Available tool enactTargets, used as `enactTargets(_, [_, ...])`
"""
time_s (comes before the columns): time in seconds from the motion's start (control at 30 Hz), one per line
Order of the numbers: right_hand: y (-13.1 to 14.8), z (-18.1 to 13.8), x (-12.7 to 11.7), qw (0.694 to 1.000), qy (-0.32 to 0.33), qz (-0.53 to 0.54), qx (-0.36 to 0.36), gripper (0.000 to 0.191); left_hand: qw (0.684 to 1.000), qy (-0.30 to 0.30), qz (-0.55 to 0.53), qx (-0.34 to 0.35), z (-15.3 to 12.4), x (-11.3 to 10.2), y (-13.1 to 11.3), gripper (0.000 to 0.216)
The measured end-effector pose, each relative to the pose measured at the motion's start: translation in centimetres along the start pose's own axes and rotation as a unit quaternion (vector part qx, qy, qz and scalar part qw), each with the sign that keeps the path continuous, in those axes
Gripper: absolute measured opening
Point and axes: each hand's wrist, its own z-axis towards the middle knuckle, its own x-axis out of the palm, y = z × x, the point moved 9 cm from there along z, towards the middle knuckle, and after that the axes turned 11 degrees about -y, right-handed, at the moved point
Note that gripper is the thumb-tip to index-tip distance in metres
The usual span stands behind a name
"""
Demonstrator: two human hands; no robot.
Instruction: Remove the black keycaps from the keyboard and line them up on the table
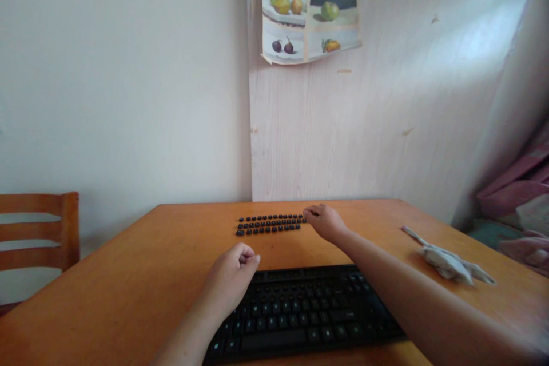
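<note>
A black keyboard (309, 311) lies on the orange wooden table (128, 274) right in front of me. Beyond it, loose black keycaps (268, 224) are laid out in three neat rows. My right hand (325, 221) reaches to the right end of the top row, its fingers pinched together on a keycap there. My left hand (234, 271) rests as a loose fist at the keyboard's upper left corner; nothing shows in it.
A crumpled white cloth (448, 260) lies on the table to the right. A wooden chair (40, 229) stands at the left edge. A fruit picture (309, 20) hangs on the wall behind. Bedding (521, 206) is at the far right.
</note>
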Motion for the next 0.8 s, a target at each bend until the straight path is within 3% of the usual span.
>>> enactTargets(0.1, [0.9, -1.1, -2.3, 0.999, -0.019, 0.046, -0.001, 0.036, 1.0, -0.001, 0.002, 0.005, -0.1, 0.4, 0.0, 0.026])
enactTargets(0.2, [1.3, -3.1, -3.6, 0.987, -0.003, 0.152, 0.05, 0.028, 1.0, 0.005, 0.003, 0.01, -0.2, 0.7, 0.0, 0.026])
enactTargets(0.3, [1.5, -5.9, -3.6, 0.94, 0.056, 0.31, 0.132, 0.015, 0.999, 0.019, 0.006, 0.026, -0.4, 1.0, -0.4, 0.025])
enactTargets(0.4, [2.5, -8.6, -3.6, 0.9, 0.12, 0.389, 0.152, 0.014, 0.998, 0.029, 0.017, 0.045, -0.5, 1.2, -0.7, 0.024])
enactTargets(0.57, [3.9, -11.9, -3.6, 0.9, 0.173, 0.379, 0.129, 0.017, 0.997, 0.03, 0.035, 0.058, -0.7, 1.5, -0.8, 0.025])
enactTargets(0.8, [4.1, -13.6, -2.5, 0.913, 0.145, 0.359, 0.13, 0.029, 0.997, 0.03, 0.044, 0.051, -0.8, 1.4, -1.1, 0.025])
